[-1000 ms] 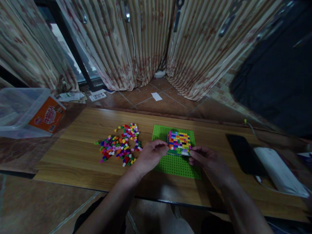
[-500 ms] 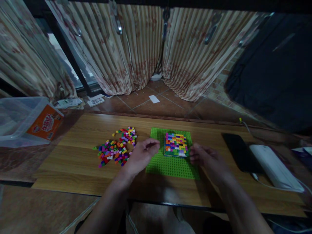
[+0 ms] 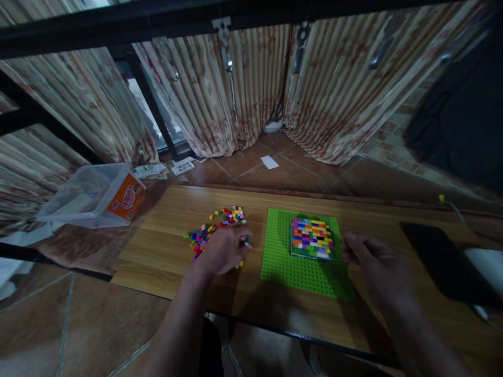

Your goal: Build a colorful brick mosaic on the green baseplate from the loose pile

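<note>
My left hand (image 3: pixel 226 248) is over the right part of a loose pile of small coloured toy bricks (image 3: pixel 201 238), its fingers curled inward. Green and pink bricks (image 3: pixel 245 242) show at its fingertips; whether they are pinched or lie on the table is unclear. A flat block of multicoloured bricks (image 3: pixel 312 238) sits on a green studded baseplate (image 3: pixel 306 277). Just right of that block, apart from it, is my right hand (image 3: pixel 373 262), fingers closed together. Anything inside them is hidden.
All this lies on a wooden table (image 3: pixel 157 251). A black phone-like slab (image 3: pixel 444 256) and a white device (image 3: pixel 487 269) with a cable are at the right. Beyond the left end stands a clear plastic box (image 3: pixel 90 196) with an orange label. Curtains (image 3: pixel 251 94) hang behind.
The view has swung left, so the table appears further right. My left hand has gone from the baseplate's left edge to the brick pile. My right hand stays beside the block.
</note>
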`<state>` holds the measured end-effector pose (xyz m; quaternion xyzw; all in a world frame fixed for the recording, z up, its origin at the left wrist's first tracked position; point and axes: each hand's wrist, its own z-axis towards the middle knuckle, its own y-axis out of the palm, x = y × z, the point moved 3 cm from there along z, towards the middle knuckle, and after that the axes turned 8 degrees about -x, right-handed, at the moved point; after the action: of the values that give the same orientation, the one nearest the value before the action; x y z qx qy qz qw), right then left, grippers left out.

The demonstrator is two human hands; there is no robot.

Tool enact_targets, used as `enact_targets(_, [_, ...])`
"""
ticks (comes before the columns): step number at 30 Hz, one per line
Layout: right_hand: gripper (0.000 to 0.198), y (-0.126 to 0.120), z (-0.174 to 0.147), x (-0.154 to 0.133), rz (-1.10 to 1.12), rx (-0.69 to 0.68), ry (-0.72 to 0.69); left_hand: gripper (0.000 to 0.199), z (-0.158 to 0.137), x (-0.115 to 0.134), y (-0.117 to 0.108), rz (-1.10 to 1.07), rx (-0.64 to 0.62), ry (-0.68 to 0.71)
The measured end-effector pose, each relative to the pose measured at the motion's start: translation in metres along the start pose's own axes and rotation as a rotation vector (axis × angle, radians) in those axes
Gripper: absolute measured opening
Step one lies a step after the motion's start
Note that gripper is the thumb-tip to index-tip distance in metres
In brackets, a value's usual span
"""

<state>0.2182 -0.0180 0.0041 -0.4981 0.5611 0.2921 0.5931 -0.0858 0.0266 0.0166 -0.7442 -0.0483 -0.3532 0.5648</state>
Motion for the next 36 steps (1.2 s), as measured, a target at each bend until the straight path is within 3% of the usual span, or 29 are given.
enact_targets(6, [0.028, 0.004, 0.001, 0.0, -0.009, -0.023, -0.045, 0.021, 0.005, 0.006, 0.005, 0.148, -0.037, 0.023])
enact_targets(12, [0.028, 0.003, -0.001, -0.009, -0.035, 0.03, -0.116, 0.018, 0.005, 0.005, 0.003, 0.072, -0.009, 0.072])
enact_targets(17, [0.02, 0.007, -0.011, -0.013, -0.037, 0.091, -0.305, 0.011, 0.009, 0.025, 0.007, -0.375, 0.056, 0.099])
enact_targets(21, [0.007, 0.022, -0.027, -0.023, -0.099, -0.068, -0.551, 0.015, 0.015, 0.051, 0.03, -0.891, 0.039, 0.101])
enact_targets(26, [0.017, 0.039, -0.042, -0.034, -0.248, -0.274, -0.797, 0.028, 0.022, 0.072, 0.058, -1.412, -0.014, -0.087])
enact_targets(30, [0.018, 0.045, -0.043, -0.034, -0.322, -0.294, -0.812, 0.022, 0.025, 0.078, 0.062, -1.585, -0.021, -0.105])
enact_targets(36, [0.01, 0.045, -0.044, -0.032, -0.317, -0.177, -0.793, 0.021, 0.027, 0.079, 0.061, -1.54, -0.063, -0.06])
